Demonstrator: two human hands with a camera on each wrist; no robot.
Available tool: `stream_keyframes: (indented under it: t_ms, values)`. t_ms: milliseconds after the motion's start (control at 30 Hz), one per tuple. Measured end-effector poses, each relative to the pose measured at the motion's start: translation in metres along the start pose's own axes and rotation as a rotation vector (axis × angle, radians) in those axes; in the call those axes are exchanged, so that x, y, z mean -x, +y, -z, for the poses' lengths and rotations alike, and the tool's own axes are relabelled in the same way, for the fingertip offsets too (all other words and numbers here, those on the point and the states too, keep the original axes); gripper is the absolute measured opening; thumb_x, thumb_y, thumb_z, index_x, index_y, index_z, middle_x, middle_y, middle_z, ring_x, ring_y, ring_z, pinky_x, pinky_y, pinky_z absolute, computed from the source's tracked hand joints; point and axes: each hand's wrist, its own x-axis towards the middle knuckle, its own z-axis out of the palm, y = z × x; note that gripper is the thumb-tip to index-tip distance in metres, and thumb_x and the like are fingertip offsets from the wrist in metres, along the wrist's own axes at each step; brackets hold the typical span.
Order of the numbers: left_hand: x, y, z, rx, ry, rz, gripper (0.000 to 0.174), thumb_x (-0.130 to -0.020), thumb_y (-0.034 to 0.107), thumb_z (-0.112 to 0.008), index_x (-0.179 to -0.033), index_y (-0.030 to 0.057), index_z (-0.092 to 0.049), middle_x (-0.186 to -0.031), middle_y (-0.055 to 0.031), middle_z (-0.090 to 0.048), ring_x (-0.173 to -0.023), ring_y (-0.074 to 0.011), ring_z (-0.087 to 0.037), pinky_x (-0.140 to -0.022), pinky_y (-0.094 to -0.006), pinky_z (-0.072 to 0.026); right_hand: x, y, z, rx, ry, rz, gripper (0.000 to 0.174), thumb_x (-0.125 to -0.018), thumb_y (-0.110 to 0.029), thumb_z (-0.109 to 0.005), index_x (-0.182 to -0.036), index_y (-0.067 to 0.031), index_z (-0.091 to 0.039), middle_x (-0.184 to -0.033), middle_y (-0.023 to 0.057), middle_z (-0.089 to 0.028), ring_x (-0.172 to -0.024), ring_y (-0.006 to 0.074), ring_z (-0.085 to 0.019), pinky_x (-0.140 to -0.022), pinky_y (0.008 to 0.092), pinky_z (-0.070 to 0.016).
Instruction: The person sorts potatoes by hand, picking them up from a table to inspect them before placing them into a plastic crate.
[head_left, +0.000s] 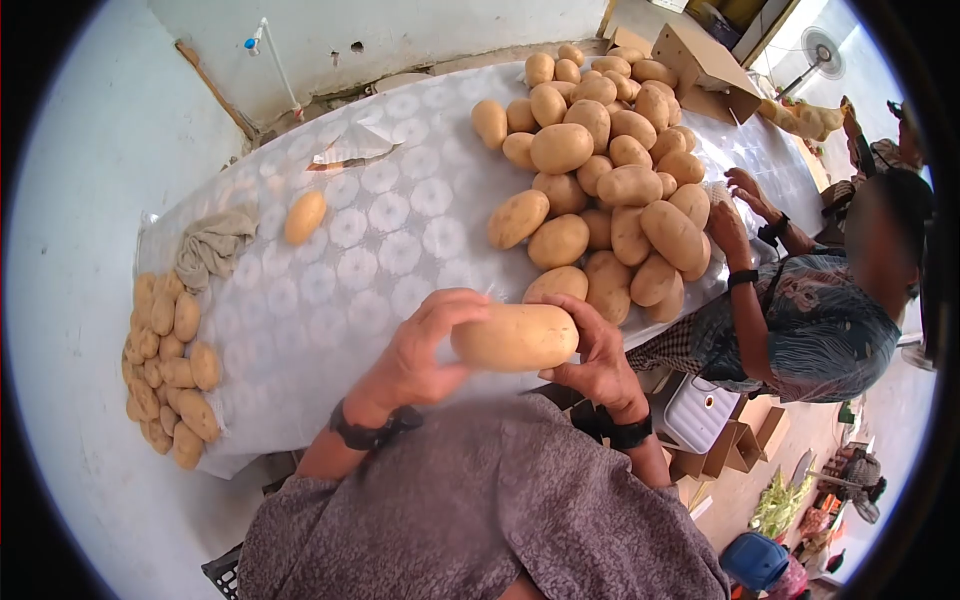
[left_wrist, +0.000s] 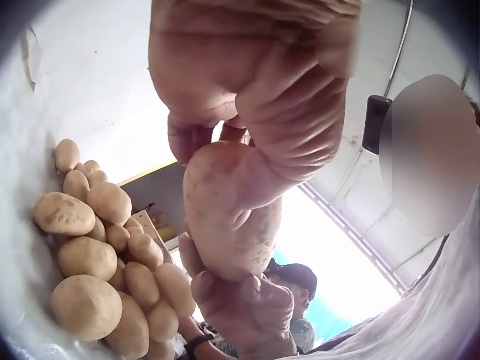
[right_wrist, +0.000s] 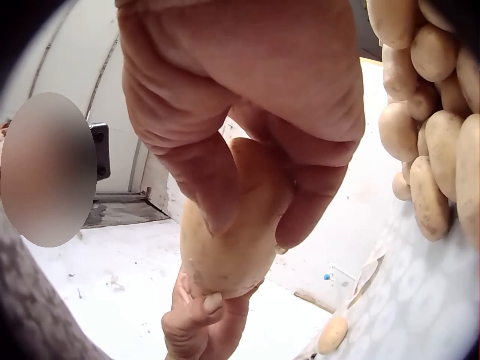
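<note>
Between both hands, in front of the torso, is a large pale-brown potato (head_left: 518,337) lying lengthwise across. My left hand (head_left: 412,350) grips its left end, fingers over the top; the left wrist view shows the thumb against the potato (left_wrist: 225,199). Round the right end curl the fingers and thumb of my right hand (head_left: 598,358). The right wrist view has this potato (right_wrist: 232,255) pinched at one end by the right hand (right_wrist: 240,112), with the left thumb and fingers at the other. Just beyond the right hand is a big potato pile (head_left: 610,180).
A white patterned cover (head_left: 350,260) lies over the table. One lone potato (head_left: 305,217) sits left of centre, near a grey cloth (head_left: 215,243). At the left edge is a smaller potato heap (head_left: 172,370). Another person (head_left: 800,310) stands at right; cardboard boxes (head_left: 705,70) are behind the pile.
</note>
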Motion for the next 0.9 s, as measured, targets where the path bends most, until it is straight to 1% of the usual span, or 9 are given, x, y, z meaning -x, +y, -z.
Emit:
stream_keyframes:
  t_ms: [100,167,200,267,467,600,733,800,900]
  values:
    - [0.009,-0.011,-0.002,0.112,-0.072,0.115,0.065,-0.061,-0.009,-0.071,-0.12,0.0095,-0.049,-0.12,-0.0113,-0.057,-0.107,-0.0219,-0.057,-0.091,-0.0355,-0.0481,0.004,0.004,0.002,0.098,0.015,-0.04,0.07,-0.069,0.0,-0.078,-0.132,0.0019,-0.046,-0.121,0.0101,-0.058,-0.115,0.0186,-0.055,-0.098,0.0322,-0.045]
    - [0.02,-0.024,-0.008,0.404,-0.119,0.283,0.062,-0.069,-0.006,-0.071,-0.125,0.0057,-0.047,-0.119,-0.0094,-0.055,-0.106,-0.017,-0.055,-0.09,-0.0339,-0.0478,0.005,0.007,0.0,0.089,0.033,-0.077,0.069,-0.071,-0.004,-0.078,-0.131,0.0028,-0.046,-0.118,0.0102,-0.059,-0.111,0.0176,-0.056,-0.094,0.0315,-0.0468]
    - [0.024,-0.026,-0.009,0.406,-0.121,0.281,0.062,-0.069,-0.006,-0.071,-0.125,0.0057,-0.047,-0.119,-0.0094,-0.055,-0.106,-0.017,-0.055,-0.09,-0.0339,-0.0478,0.004,0.008,-0.001,0.08,0.046,-0.114,0.067,-0.072,-0.008,-0.079,-0.13,0.0037,-0.047,-0.114,0.0103,-0.06,-0.106,0.0166,-0.058,-0.091,0.0309,-0.0487]
    - [0.028,-0.029,-0.011,0.618,-0.151,0.464,0.058,-0.075,0.001,-0.071,-0.127,0.0009,-0.045,-0.117,-0.0089,-0.054,-0.106,-0.0161,-0.055,-0.09,-0.0334,-0.0474,0.003,0.008,-0.002,0.042,0.044,-0.183,0.063,-0.074,-0.01,-0.078,-0.128,0.0041,-0.048,-0.111,0.0096,-0.061,-0.101,0.0154,-0.058,-0.086,0.0297,-0.0499]
    - [0.027,-0.033,-0.004,0.754,-0.201,0.6,0.058,-0.078,0.018,-0.071,-0.127,-0.0005,-0.045,-0.113,-0.0083,-0.055,-0.104,-0.0167,-0.055,-0.089,-0.0313,-0.0463,0.0,0.005,-0.01,-0.037,0.014,-0.318,0.053,-0.077,-0.016,-0.076,-0.121,0.0046,-0.054,-0.099,0.0067,-0.063,-0.087,0.0113,-0.06,-0.071,0.0264,-0.0534]
    - [0.034,-0.045,-0.004,0.818,-0.201,0.645,0.06,-0.077,0.02,-0.071,-0.127,-0.0005,-0.045,-0.112,-0.0082,-0.055,-0.103,-0.0164,-0.055,-0.088,-0.0302,-0.0461,-0.002,0.0,-0.013,-0.042,0.008,-0.364,0.05,-0.078,-0.014,-0.075,-0.12,0.0036,-0.055,-0.097,0.0064,-0.063,-0.085,0.0108,-0.06,-0.065,0.0267,-0.0541]
    - [0.033,-0.04,-0.003,0.824,-0.184,0.603,0.059,-0.077,0.017,-0.072,-0.127,0.0003,-0.046,-0.114,-0.0083,-0.055,-0.104,-0.0162,-0.054,-0.09,-0.0309,-0.0456,-0.002,0.007,-0.012,-0.048,0.013,-0.321,0.051,-0.078,-0.013,-0.074,-0.123,0.0031,-0.055,-0.1,0.0064,-0.063,-0.089,0.0116,-0.06,-0.072,0.027,-0.0538]
    - [0.03,-0.039,-0.003,0.829,-0.175,0.597,0.058,-0.076,0.015,-0.072,-0.127,0.0008,-0.046,-0.114,-0.0082,-0.055,-0.105,-0.0162,-0.054,-0.091,-0.0313,-0.0453,-0.002,0.008,-0.012,-0.009,0.011,-0.197,0.055,-0.078,-0.009,-0.075,-0.127,0.0027,-0.053,-0.106,0.0066,-0.063,-0.097,0.0125,-0.059,-0.082,0.0276,-0.0517]
    - [0.03,-0.042,-0.003,0.831,-0.121,0.512,0.058,-0.075,0.007,-0.072,-0.127,0.0012,-0.046,-0.116,-0.0084,-0.054,-0.106,-0.0167,-0.054,-0.093,-0.032,-0.0447,-0.002,0.012,-0.01,0.074,0.022,-0.203,0.062,-0.076,-0.005,-0.076,-0.131,0.002,-0.049,-0.111,0.0067,-0.063,-0.104,0.0128,-0.057,-0.089,0.0285,-0.0484]
